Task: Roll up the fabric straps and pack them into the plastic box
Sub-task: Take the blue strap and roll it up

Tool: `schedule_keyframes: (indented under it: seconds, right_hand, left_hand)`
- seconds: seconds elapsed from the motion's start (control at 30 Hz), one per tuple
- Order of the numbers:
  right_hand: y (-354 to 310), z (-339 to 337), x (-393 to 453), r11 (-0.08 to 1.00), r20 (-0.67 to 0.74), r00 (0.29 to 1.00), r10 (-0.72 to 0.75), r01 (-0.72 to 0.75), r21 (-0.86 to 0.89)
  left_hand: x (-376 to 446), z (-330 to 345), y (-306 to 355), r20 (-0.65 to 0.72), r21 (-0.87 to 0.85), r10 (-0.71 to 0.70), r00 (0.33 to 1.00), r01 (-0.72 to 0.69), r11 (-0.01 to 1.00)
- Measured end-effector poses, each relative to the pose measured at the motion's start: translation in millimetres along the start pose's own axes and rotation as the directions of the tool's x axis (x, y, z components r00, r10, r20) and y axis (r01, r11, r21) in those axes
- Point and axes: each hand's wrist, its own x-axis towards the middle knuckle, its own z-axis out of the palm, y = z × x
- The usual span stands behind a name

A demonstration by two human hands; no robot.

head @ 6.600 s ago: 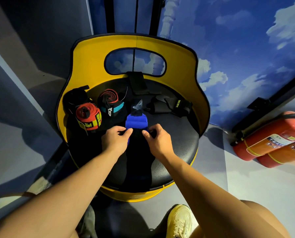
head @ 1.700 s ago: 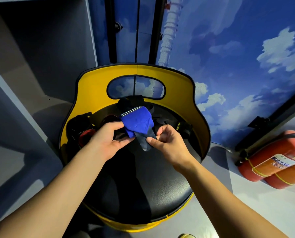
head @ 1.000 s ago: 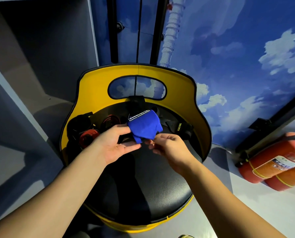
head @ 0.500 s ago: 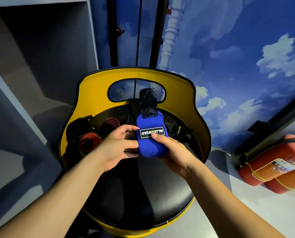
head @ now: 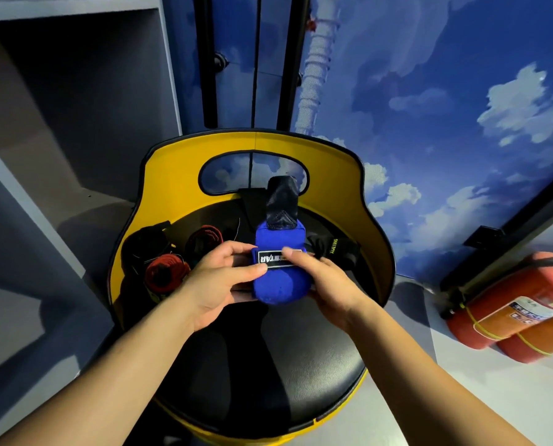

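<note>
I hold a rolled blue fabric strap (head: pixel 280 284) above the black seat (head: pixel 268 365) of a yellow chair. My left hand (head: pixel 215 284) grips the roll from the left, thumb on its black label. My right hand (head: pixel 325 283) grips it from the right, fingertip on the same label. The strap's black fastening tab (head: pixel 281 201) sticks up from the roll. On the seat's back left lie a rolled red strap (head: pixel 164 273), a second red and black roll (head: pixel 204 239) and a black roll (head: pixel 145 243). A loose black strap (head: pixel 336 249) lies behind my right hand. No plastic box is in view.
The yellow backrest (head: pixel 333 175) with its oval cut-out curves round the rear of the seat. Two red fire extinguishers (head: pixel 519 310) lie on the floor at the right. A grey shelf unit (head: pixel 59 123) stands at the left, a blue cloud-painted wall (head: pixel 445 91) behind.
The blue strap went from lying on the seat, half rolled, to a full roll lifted in both hands. In the last second it turned so the label faces me and the black tab points up.
</note>
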Motion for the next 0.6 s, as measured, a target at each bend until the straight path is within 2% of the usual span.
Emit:
schedule_keyframes:
  seconds: [0.1,0.17,0.27,0.4,0.43,0.5,0.6]
  right_hand:
    - [-5.4,-5.7,8.0,0.993,-0.143,0.983,-0.119,0.116,-0.026]
    - [-7.2,-10.9,11.6,0.967,-0.207,0.953,-0.223,0.189,-0.171]
    - [-7.4,-14.7,14.0,0.856,-0.215,0.893,-0.396,0.274,-0.438]
    - [-8.3,-19.3,16.5,0.698,-0.210,0.827,-0.521,0.271,-0.663]
    - [-9.6,-19.6,15.6,0.726,-0.197,0.841,-0.504,0.290,-0.623]
    - [-13.3,-16.4,11.4,0.851,-0.160,0.895,-0.417,0.323,-0.415]
    - [-20.6,-8.5,4.4,0.955,-0.151,0.950,-0.272,0.247,-0.165]
  left_hand:
    - [-2.0,1.2,-7.0,0.042,0.080,-0.046,0.998,0.042,0.996]
    - [-3.5,3.3,-11.5,0.051,0.117,-0.077,0.996,0.070,0.991]
    - [-4.2,5.5,-17.1,0.035,0.163,-0.111,0.993,0.104,0.981]
    - [-1.6,4.6,-20.4,0.000,0.195,-0.108,0.994,0.106,0.975]
    - [0.0,3.5,-20.8,-0.015,0.199,-0.099,0.995,0.100,0.975]
    - [3.3,0.7,-20.2,-0.049,0.208,-0.070,0.996,0.079,0.975]
    - [7.4,-4.0,-19.2,-0.107,0.212,-0.017,0.994,0.039,0.976]
